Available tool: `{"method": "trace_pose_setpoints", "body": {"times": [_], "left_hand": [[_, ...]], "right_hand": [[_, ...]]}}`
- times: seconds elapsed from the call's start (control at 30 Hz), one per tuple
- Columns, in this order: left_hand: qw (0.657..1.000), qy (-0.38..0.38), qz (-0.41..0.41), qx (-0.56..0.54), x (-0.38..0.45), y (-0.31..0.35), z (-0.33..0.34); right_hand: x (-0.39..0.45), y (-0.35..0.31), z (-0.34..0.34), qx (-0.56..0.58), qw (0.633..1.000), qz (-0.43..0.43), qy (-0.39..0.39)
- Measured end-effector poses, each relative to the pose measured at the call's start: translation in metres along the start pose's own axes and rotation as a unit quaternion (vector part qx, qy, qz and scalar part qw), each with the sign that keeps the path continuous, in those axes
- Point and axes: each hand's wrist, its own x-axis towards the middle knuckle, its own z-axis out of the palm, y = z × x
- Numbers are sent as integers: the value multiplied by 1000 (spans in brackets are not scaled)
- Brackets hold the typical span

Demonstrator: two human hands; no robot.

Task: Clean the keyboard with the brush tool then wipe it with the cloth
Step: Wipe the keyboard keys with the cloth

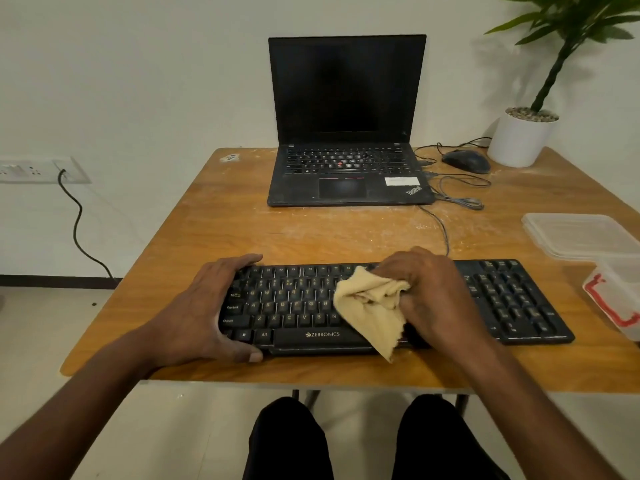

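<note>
A black keyboard [512, 299] lies along the near edge of the wooden table [242, 230]. My left hand [207, 310] grips its left end, fingers over the back edge and thumb on the front edge. My right hand [426, 292] holds a bunched yellow cloth [367, 306] against the keys at the keyboard's middle. A corner of the cloth hangs past the keyboard's front edge. No brush is visible.
An open black laptop [346, 133] stands at the back of the table, with a mouse [467, 161] and loose cables to its right. A potted plant [523, 136] is at the back right. Clear plastic containers [581, 237] sit at the right edge.
</note>
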Motion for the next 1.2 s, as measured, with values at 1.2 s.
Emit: {"method": "trace_pose_setpoints", "body": {"times": [1.2], "left_hand": [[1000, -2, -2, 3, -1, -3, 1]], "right_hand": [[38, 47, -20, -8, 1000, 14, -5]]}}
